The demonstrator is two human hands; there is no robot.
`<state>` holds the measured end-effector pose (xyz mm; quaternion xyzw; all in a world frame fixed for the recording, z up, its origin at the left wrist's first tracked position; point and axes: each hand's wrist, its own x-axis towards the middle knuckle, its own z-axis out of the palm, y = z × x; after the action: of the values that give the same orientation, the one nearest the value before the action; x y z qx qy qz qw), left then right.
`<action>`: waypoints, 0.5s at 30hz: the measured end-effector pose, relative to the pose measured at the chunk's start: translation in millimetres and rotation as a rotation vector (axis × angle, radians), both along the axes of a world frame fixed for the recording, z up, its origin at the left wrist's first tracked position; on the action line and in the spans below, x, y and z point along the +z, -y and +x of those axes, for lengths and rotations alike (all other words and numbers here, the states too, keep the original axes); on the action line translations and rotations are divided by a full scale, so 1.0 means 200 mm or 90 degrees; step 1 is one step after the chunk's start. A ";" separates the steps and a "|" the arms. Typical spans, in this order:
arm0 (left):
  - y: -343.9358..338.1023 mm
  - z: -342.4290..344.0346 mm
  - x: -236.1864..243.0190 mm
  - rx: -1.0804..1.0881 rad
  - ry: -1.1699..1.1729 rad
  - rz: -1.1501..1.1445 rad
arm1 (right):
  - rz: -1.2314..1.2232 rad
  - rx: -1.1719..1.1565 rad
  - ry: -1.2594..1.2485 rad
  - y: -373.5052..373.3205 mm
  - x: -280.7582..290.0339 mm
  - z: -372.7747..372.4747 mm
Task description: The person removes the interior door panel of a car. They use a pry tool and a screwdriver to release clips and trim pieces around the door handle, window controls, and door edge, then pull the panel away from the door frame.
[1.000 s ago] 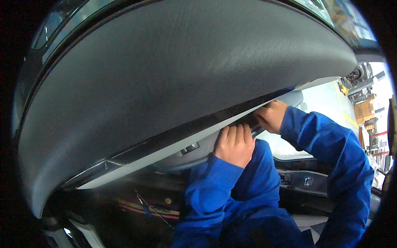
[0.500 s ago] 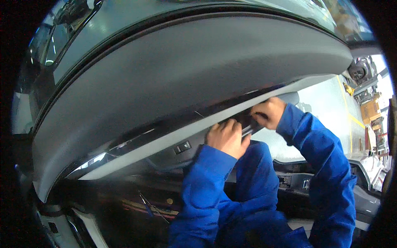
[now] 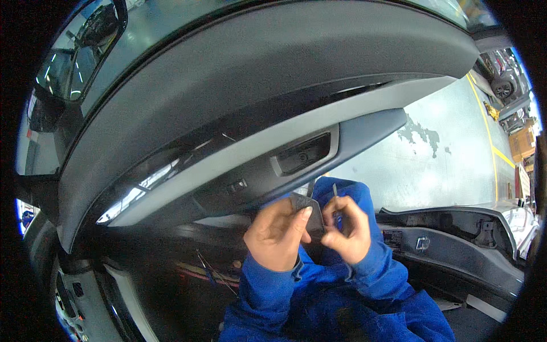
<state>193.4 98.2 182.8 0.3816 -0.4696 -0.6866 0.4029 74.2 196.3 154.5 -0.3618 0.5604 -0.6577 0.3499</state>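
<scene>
My left hand pinches a small dark grey piece of trim with a textured face, thumb on its near side. Close beside it, my right hand is closed around a slim tool whose flat grey end sticks up past the fingers. Some blue shows between those fingers, and the rest of the tool is hidden. Both hands are over my lap, just below the car door's armrest. In the armrest, a dark pull-handle recess lies exposed, and a switch sits to its left.
The dark door panel arches across the top, crossed by a light grey trim strip. A door sill runs at the right. Thin cables lie at lower left. Yellow-lined floor and a cardboard box show beyond.
Both hands have come away from the armrest toward my lap, leaving the handle recess uncovered. The dark trim piece now shows in my left hand. The view has shifted slightly.
</scene>
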 end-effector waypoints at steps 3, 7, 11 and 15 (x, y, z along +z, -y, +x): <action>-0.07 0.06 0.05 -0.094 0.044 0.079 | -0.019 0.011 -0.041 -0.07 -0.03 0.08; -0.11 0.07 0.03 -0.152 0.008 0.055 | -0.038 0.002 -0.024 -0.16 -0.04 0.11; -0.11 0.06 -0.01 -0.232 -0.012 0.013 | 0.010 0.001 -0.010 -0.22 -0.01 0.12; -0.18 0.04 0.00 -0.135 0.050 -0.056 | -0.016 -0.006 -0.120 -0.25 0.00 0.16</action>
<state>200.9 134.3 181.9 0.3385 -0.5522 -0.6887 0.3259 105.7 246.3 154.5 -0.4240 0.5844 -0.6291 0.2879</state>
